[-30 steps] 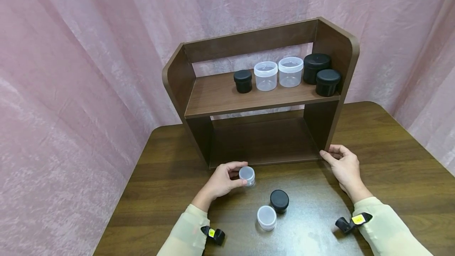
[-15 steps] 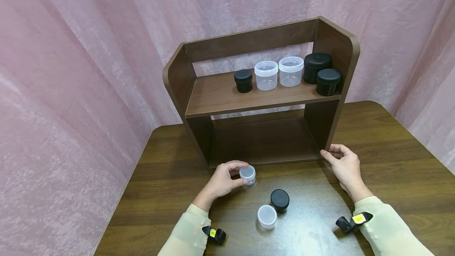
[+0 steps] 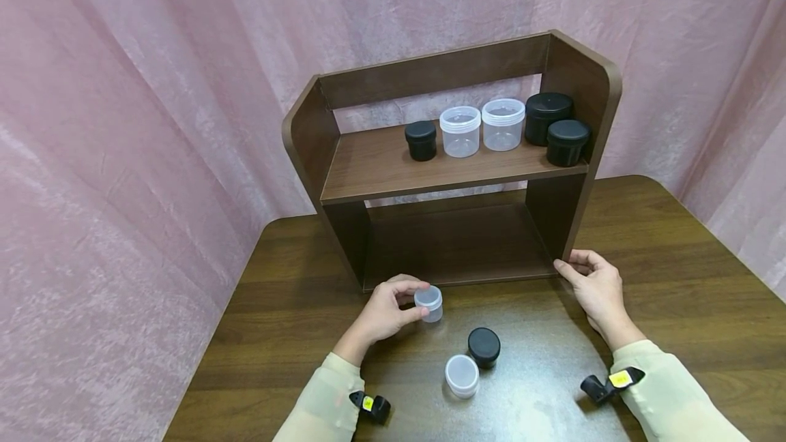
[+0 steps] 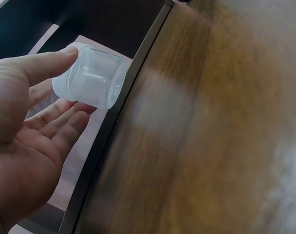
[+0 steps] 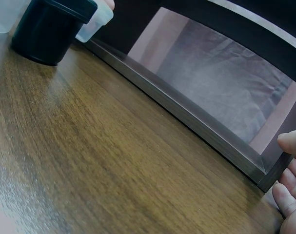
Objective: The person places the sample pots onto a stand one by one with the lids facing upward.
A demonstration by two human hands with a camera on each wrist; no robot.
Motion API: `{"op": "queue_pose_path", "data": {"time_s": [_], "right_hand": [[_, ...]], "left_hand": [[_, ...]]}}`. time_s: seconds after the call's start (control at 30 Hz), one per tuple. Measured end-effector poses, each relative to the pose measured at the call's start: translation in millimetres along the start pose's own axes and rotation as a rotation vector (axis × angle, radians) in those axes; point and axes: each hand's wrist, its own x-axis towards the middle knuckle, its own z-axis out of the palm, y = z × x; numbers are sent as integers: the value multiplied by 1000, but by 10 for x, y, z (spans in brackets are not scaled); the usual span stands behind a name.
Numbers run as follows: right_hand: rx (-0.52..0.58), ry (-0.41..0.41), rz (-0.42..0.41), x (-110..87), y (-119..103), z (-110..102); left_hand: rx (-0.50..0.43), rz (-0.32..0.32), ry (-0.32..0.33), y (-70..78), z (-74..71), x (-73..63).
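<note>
Grip, left: the left hand (image 3: 383, 310) pinches a small clear jar (image 3: 432, 305), thumb against fingers.
Grip, right: the right hand (image 3: 597, 292) holds a lower corner of the shelf unit (image 3: 374, 162).
Jar position: before the lower front edge; table (image 3: 295, 326) contact hard to judge.
Foreground: black jar (image 3: 484, 347), frosted jar (image 3: 462, 376), side by side.

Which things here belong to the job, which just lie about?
Likely the job:
clear jar in left hand
black jar, second clear jar on table
brown shelf touched by right hand
five shelved jars

Probably incidental:
pink curtain
wrist cameras
</note>
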Motion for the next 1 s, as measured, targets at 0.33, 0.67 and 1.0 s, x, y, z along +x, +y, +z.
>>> {"op": "queue_pose_path", "data": {"time_s": [0.33,0.67,1.0], "right_hand": [[-12,4,-14,8,7,0],[-20,1,-1,4,6,-5],[-5,11,14,-5,-13,-3]], "left_hand": [[-28,51,13,397,-31,-71],[-93,91,47,506,-18,-81],[-110,143,72,619,-27,-97]]}}
